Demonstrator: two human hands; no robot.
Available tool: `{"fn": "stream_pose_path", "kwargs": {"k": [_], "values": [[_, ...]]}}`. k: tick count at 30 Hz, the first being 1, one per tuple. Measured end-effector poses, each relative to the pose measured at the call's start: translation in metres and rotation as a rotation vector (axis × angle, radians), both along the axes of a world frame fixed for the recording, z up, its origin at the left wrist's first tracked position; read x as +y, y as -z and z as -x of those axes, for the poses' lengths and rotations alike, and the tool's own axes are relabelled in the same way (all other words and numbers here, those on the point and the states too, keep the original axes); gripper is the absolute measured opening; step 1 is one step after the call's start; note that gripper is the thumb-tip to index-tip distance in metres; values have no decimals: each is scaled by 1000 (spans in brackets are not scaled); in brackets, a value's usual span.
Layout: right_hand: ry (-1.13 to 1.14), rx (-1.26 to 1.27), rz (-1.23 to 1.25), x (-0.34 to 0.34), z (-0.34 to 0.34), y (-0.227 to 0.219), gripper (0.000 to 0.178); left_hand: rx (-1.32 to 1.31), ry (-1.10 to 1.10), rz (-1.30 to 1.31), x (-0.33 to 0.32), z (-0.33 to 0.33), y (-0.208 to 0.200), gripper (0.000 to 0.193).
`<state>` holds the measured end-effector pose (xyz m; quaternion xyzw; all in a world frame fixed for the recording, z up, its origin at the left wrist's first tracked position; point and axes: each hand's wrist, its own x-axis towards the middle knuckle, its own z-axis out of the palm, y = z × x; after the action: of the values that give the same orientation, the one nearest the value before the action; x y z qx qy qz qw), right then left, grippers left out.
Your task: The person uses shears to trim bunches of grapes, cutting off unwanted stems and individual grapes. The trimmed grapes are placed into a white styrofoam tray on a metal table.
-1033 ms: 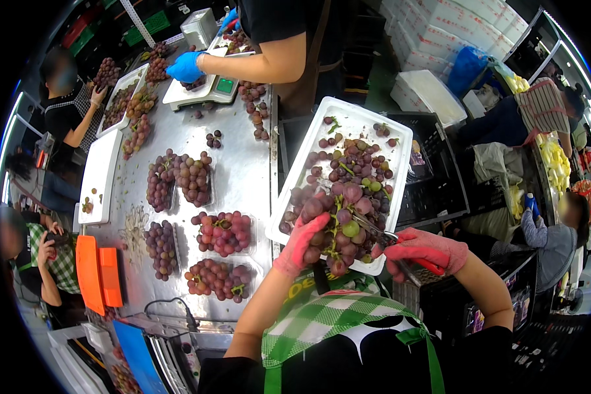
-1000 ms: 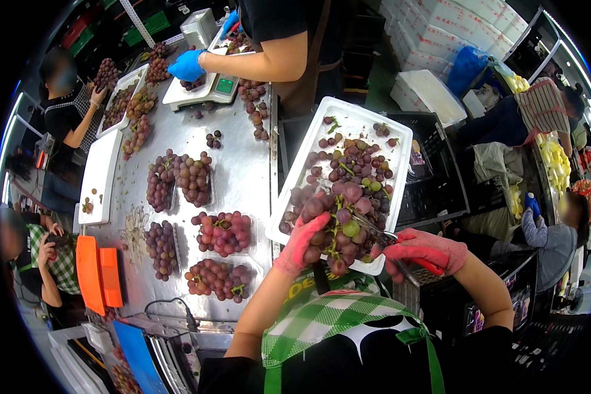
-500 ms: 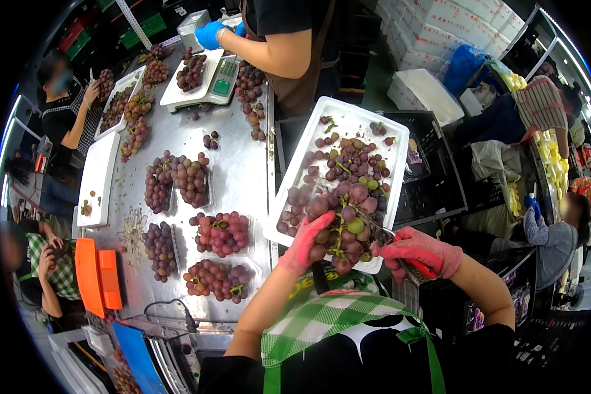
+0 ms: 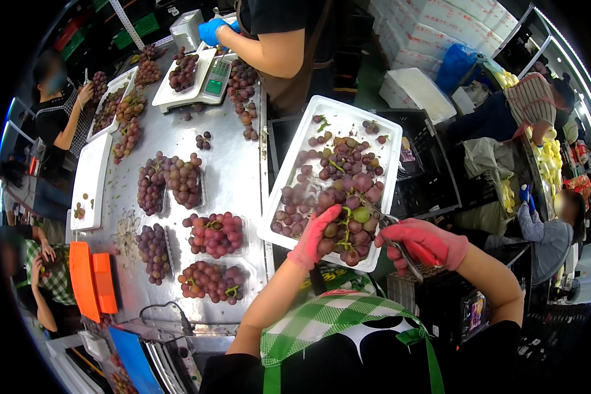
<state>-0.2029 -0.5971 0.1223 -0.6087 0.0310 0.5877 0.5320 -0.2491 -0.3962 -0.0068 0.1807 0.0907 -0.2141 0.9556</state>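
My left hand (image 4: 314, 238), in a pink-red glove, grips a bunch of grapes (image 4: 356, 241) at its left side. The bunch is mostly purple-red with a few green grapes, and hangs over the near end of a white tray (image 4: 381, 125). In my right hand (image 4: 430, 241), gloved alike, is a pair of metal scissors (image 4: 410, 264). Their blades point up and left into the bunch; the tips are partly lost among the grapes. More grapes (image 4: 349, 157) and short stems lie in the tray beyond my left hand.
Left of the tray, a metal table (image 4: 121, 289) bears packed grapes (image 4: 215, 234), a weighing scale (image 4: 218, 77) and an orange holder (image 4: 93, 279). A co-worker in blue gloves (image 4: 214, 31) stands at the far side. Black crates (image 4: 433, 190) flank the tray on the right.
The scissors have come up from beside the bunch, and their blades now show against its upper right. My left hand keeps its grip on the grapes. The whole view has shifted slightly.
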Motion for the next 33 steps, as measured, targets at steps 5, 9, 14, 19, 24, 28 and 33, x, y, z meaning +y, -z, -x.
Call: {"fn": "stream_pose_path", "kwargs": {"k": [5,9,14,19,24,28,33], "values": [[116,199,-13,-1,0,-6,31,-66,-31,-57,6,4,-26,45],[126,165,-27,0,3,-3,30,-81,-37,38,3,1,-21,48],[128,84,13,2,3,7,25,-119,-29,37,6,0,-31,50],[126,59,12,13,2,-1,18,-133,-36,12,2,-3,-11,49],[-12,-96,66,6,2,-4,23,51,-46,81,3,-5,2,44],[-87,-40,-1,5,6,-14,30,25,-109,-97,2,-2,-2,41],[114,294,-72,11,11,-6,40,1,-323,-300,-8,-6,15,39]]}}
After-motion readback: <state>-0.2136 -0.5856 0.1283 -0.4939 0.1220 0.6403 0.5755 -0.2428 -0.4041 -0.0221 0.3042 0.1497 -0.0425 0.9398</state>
